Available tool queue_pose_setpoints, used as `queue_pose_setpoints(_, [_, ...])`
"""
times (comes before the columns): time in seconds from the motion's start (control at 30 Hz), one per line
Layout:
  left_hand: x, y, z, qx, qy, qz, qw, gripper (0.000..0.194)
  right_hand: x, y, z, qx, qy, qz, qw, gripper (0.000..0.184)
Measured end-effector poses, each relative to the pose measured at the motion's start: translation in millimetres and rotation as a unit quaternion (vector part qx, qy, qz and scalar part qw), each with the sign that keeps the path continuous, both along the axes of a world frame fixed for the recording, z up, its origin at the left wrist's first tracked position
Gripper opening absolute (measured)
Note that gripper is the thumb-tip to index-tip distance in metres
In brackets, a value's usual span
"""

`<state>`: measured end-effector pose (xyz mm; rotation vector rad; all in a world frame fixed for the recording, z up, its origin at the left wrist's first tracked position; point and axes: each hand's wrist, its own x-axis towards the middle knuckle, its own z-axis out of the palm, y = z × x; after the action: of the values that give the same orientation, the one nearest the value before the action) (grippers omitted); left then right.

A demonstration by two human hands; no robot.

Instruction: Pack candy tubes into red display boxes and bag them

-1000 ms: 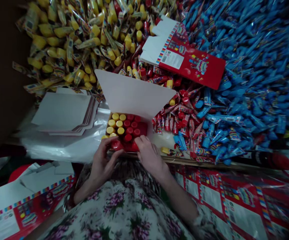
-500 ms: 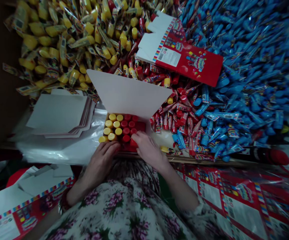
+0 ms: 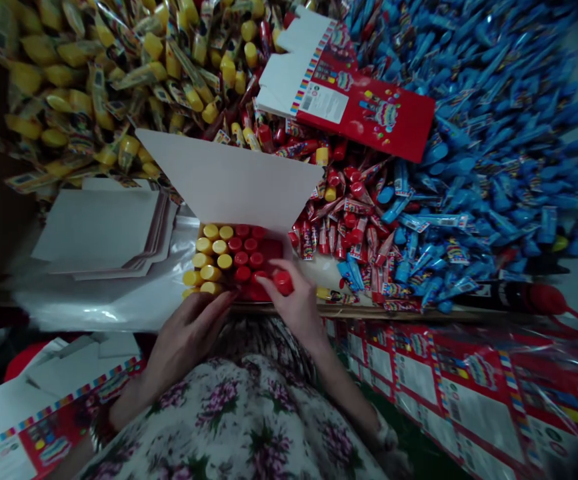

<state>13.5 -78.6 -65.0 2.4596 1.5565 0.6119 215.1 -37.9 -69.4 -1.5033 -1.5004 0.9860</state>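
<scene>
Centrally, the right hand (image 3: 296, 310) pinches a red cap (image 3: 283, 282) between its fingers just beside the carton's (image 3: 229, 177) rows of caps (image 3: 219, 257), nearer than the empty, half-curled left hand (image 3: 186, 340).

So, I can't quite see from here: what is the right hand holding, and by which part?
The right hand holds a red-capped tube, pinched by its cap between the fingertips.

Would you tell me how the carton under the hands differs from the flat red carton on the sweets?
The open carton is folded up, the flat red carton unfolded. The open carton holds rows of yellow and red caps; the flat red carton lies on the sweets. Both are card with white sides.
</scene>
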Motion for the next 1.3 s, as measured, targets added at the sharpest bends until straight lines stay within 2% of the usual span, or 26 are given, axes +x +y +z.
queue_pose_setpoints(0.03, [2.1, -0.7, -1.2, -0.009, 0.005, 0.017, 1.0, 0.026, 0.9, -3.6, 0.4, -0.015, 0.076, -0.063, 0.995, 0.025])
queue_pose_setpoints(0.1, [5.4, -0.2, -5.0, -0.037, 0.013, 0.06, 0.997, 0.023, 0.6, -7.9, 0.6, -0.063, 0.242, -0.134, 0.959, 0.021])
queue_pose_setpoints(0.17, [6.9, 2.1, -7.3, -0.061, 0.019, 0.087, 0.994, 0.023, -2.0, -9.0, -2.6, -0.092, 0.371, -0.147, 0.912, 0.017])
queue_pose_setpoints(0.23, [6.2, 4.2, -5.1, -0.08, 0.024, 0.068, 0.994, 0.025, -5.5, -9.4, -10.3, -0.089, 0.41, -0.146, 0.896, 0.015])
queue_pose_setpoints(0.3, [4.2, 5.0, 1.9, -0.088, 0.028, 0.036, 0.995, 0.028, -7.3, -11.8, -19.8, -0.072, 0.37, -0.153, 0.913, 0.017])
queue_pose_setpoints(0.4, [1.8, 4.1, 14.7, -0.089, 0.033, 0.03, 0.995, 0.03, -2.3, -18.8, -28.9, -0.044, 0.214, -0.143, 0.965, 0.023])
queue_pose_setpoints(0.47, [2.3, 3.2, 18.7, -0.09, 0.035, 0.042, 0.994, 0.028, 6.5, -23.3, -28.1, -0.01, 0.08, -0.113, 0.99, 0.025])
queue_pose_setpoints(0.53, [5.2, 2.6, 16.6, -0.093, 0.05, 0.06, 0.993, 0.027, 17.7, -26.0, -22.3, 0.018, -0.016, -0.072, 0.997, 0.024])
queue_pose_setpoints(0.6, [10.1, 1.8, 10.1, -0.097, 0.084, 0.085, 0.988, 0.026, 28.5, -27.6, -14.4, 0.016, -0.043, -0.04, 0.998, 0.022])
queue_pose_setpoints(0.7, [17.5, 0.6, -0.1, -0.114, 0.136, 0.106, 0.978, 0.024, 39.7, -30.1, -4.6, -0.025, 0.002, -0.008, 1.0, 0.02])
queue_pose_setpoints(0.83, [20.4, 2.0, -2.5, -0.165, 0.157, 0.088, 0.97, 0.024, 41.4, -33.1, -1.6, -0.024, 0.022, 0.077, 0.997, 0.015])
queue_pose_setpoints(0.97, [23.2, 8.5, 2.0, -0.201, 0.176, 0.055, 0.962, 0.025, 31.8, -33.8, -7.1, 0.016, -0.034, 0.13, 0.991, 0.019])
queue_pose_setpoints(1.13, [30.4, 13.7, 0.1, -0.19, 0.191, 0.046, 0.962, 0.026, 18.5, -35.7, -13.1, 0.029, -0.144, 0.168, 0.975, 0.032])
queue_pose_setpoints(1.23, [26.3, 9.0, -0.5, -0.153, 0.167, 0.05, 0.973, 0.028, 14.3, -35.7, -7.4, 0.013, -0.219, 0.208, 0.953, 0.037])
queue_pose_setpoints(1.3, [19.6, 4.6, 2.2, -0.116, 0.13, 0.053, 0.983, 0.039, 9.6, -34.0, 3.2, 0.004, -0.273, 0.249, 0.929, 0.039])
